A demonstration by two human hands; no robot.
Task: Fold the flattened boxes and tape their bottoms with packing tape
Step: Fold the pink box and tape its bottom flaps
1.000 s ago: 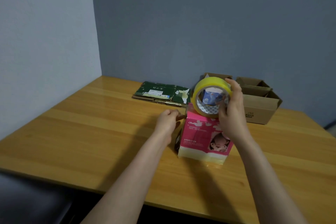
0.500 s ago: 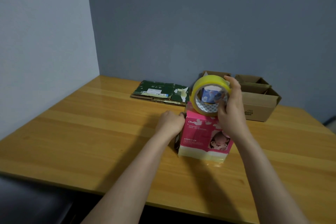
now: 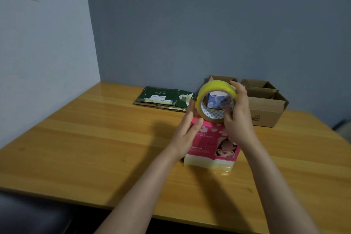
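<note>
Yellow tape (image 3: 201,97) stays gripped by the right hand (image 3: 237,119) atop the pink box (image 3: 209,142) on the surface (image 3: 95,138), while the left hand (image 3: 187,133), clenched before, now lies straight-fingered against the box's side, probably smoothing tape.

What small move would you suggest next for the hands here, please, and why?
Probably lower the tape roll onto the pink box: the right hand grips it just above, and the left hand lies flat against the box's left side, steadying it.
</note>
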